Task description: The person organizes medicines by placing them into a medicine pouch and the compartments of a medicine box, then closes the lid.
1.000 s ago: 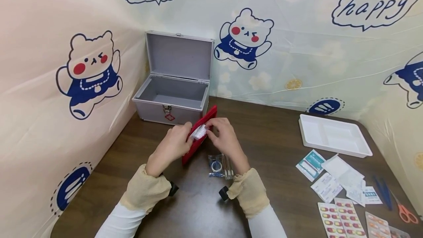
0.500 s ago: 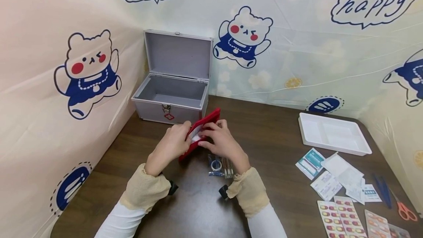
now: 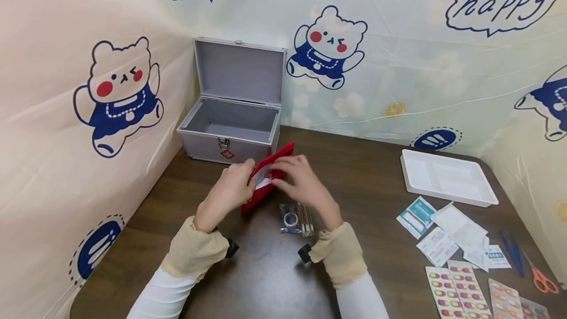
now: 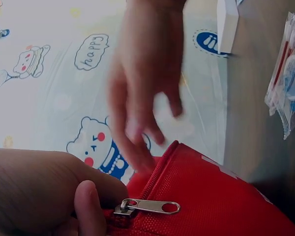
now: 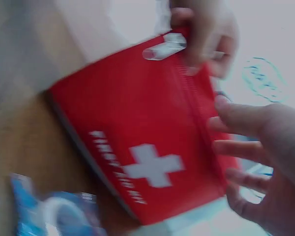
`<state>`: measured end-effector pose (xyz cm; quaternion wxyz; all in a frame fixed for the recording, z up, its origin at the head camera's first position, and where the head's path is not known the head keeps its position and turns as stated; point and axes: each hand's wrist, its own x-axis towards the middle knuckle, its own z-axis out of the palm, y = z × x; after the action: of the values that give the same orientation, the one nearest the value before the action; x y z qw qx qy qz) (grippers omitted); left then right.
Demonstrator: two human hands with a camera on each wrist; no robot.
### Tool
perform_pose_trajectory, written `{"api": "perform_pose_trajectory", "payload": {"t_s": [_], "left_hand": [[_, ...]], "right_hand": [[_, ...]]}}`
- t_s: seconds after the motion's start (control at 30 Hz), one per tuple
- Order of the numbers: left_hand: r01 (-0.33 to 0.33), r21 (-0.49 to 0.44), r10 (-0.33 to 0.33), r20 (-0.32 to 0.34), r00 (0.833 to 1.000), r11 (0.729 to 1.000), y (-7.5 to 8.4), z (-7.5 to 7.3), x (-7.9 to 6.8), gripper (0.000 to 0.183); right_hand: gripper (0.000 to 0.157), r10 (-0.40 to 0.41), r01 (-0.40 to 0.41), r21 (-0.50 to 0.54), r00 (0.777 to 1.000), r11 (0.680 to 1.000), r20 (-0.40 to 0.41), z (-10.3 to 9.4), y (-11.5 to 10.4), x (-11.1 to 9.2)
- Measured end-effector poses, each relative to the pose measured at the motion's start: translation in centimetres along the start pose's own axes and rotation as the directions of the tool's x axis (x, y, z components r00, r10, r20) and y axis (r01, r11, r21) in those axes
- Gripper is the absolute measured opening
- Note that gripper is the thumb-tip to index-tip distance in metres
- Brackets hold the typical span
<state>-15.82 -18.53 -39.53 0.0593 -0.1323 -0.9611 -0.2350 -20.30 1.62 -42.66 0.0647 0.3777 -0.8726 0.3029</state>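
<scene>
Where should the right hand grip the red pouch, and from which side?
Probably by the far rim, from the right: the pouch gapes upward, baring an edge to pinch, and the left hand holds the end with the zipper pull.

Behind the pouch (image 5: 157,123) stands the case (image 3: 201,147) — before the pouch, tape (image 3: 285,219) and sticks (image 3: 305,220); tray (image 3: 449,183) rightward.

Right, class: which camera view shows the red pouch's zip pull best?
The left wrist view: the zip pull appears close and sharp, its outline clear. The right wrist view shows it blurred; in the head view it cannot be made out.
</scene>
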Motion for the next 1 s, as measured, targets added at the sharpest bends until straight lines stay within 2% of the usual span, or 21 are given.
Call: {"api": "perform_pose_trajectory", "payload": {"t_s": [0.1, 0.17, 0.23, 0.3, 0.43, 0.57, 0.63, 0.73, 0.83, 1.0], "left_hand": [[0.01, -0.009, -0.01, 0.011, 1.0, 1.0, -0.1, -0.1, 0.1, 0.01], [0.02, -0.021, -0.02, 0.023, 1.0, 1.0, -0.2, -0.2, 0.1, 0.009], [0.035, -0.029, -0.034, 0.034, 0.999, 0.999, -0.4, -0.3, 0.2, 0.009], [0.051, -0.028, -0.05, 0.039, 0.998, 0.998, -0.6, -0.5, 0.1, 0.009], [0.067, -0.022, -0.066, 0.049, 0.997, 0.997, -0.9, -0.7, 0.1, 0.01], [0.062, -0.043, -0.059, 0.065, 0.996, 0.997, -0.9, -0.6, 0.2, 0.01], [0.066, -0.055, -0.062, 0.072, 0.996, 0.996, -0.8, -0.4, 0.2, 0.01], [0.079, -0.058, -0.075, 0.077, 0.994, 0.995, -0.7, -0.3, 0.1, 0.01], [0.09, -0.058, -0.085, 0.076, 0.993, 0.994, -0.6, -0.3, 0.0, 0.01], [0.079, -0.052, -0.076, 0.067, 0.995, 0.995, -0.5, -0.5, 0.0, 0.009]], "right_hand": [[0.033, 0.049, -0.042, 0.072, 0.994, 0.996, -0.101, -1.8, 0.5, -1.1], [0.035, 0.086, -0.079, 0.077, 0.992, 0.994, -0.09, -2.6, 1.0, -2.0], [0.039, 0.112, -0.111, 0.05, 0.994, 0.993, -0.016, -2.9, 1.6, -2.9], [0.044, 0.136, -0.137, 0.009, 0.987, 0.991, 0.09, -2.7, 2.2, -3.5], [0.058, 0.182, -0.167, -0.078, 0.944, 0.983, 0.274, -1.6, 2.9, -4.4], [0.066, 0.255, -0.224, -0.126, 0.9, 0.966, 0.353, -0.4, 3.1, -5.0], [0.066, 0.301, -0.259, -0.157, 0.876, 0.953, 0.376, 0.2, 3.2, -5.2], [0.061, 0.347, -0.294, -0.191, 0.853, 0.937, 0.389, 0.9, 3.5, -5.4], [0.057, 0.361, -0.305, -0.2, 0.846, 0.931, 0.392, 1.1, 3.9, -5.3], [0.048, 0.317, -0.29, -0.128, 0.868, 0.948, 0.382, 0.4, 4.7, -5.4]]}}
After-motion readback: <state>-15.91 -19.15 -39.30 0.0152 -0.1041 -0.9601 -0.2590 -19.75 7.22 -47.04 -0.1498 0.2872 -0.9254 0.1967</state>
